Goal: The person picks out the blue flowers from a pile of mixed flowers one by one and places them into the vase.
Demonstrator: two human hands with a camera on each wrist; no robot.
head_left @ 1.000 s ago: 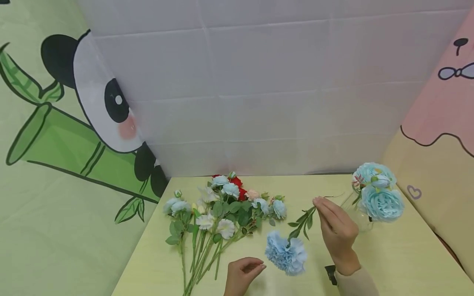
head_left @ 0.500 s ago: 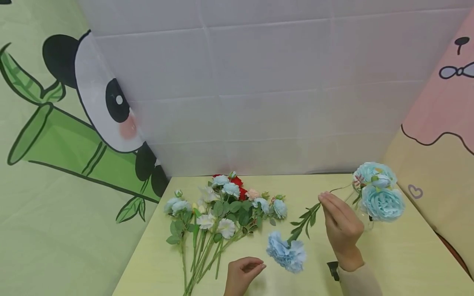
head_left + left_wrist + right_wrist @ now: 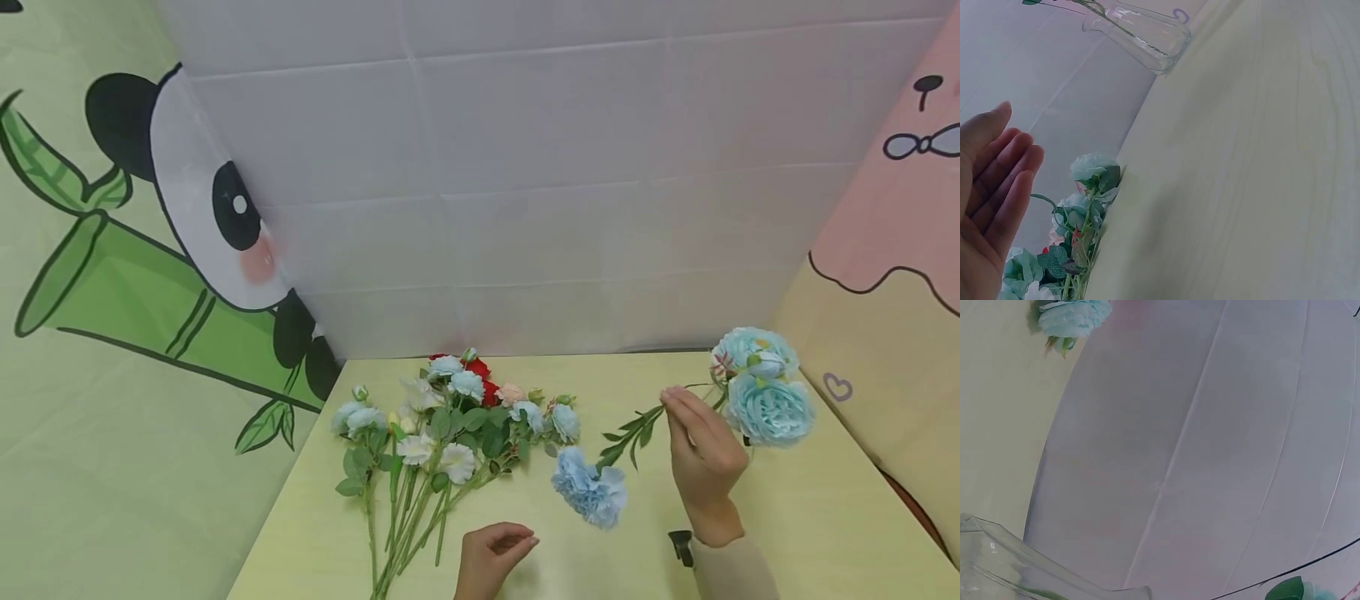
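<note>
My right hand (image 3: 705, 462) pinches the leafy stem of a light blue carnation (image 3: 588, 490) between thumb and fingertips. The bloom hangs down to the left, over the table, while the thin stem end points right, toward large turquoise roses (image 3: 770, 408). Those roses stand in a clear glass vase (image 3: 1147, 34), mostly hidden behind the hand and blooms in the head view. In the right wrist view, the vase's neck (image 3: 1066, 575) shows at the lower left. My left hand (image 3: 491, 554) holds nothing; its fingers are loosely bent near the table's front, left of the carnation.
A bunch of artificial flowers (image 3: 457, 461), white, red, pale blue and peach, lies left of centre on the yellow table (image 3: 840, 517), stems toward the front. A white cloth backdrop (image 3: 525, 208) rises behind the table, with printed cloth at both sides.
My right hand has moved rightward with the carnation, bringing the stem end to the turquoise roses. The carnation's bloom has shifted right and slightly up. The left hand has stayed in place.
</note>
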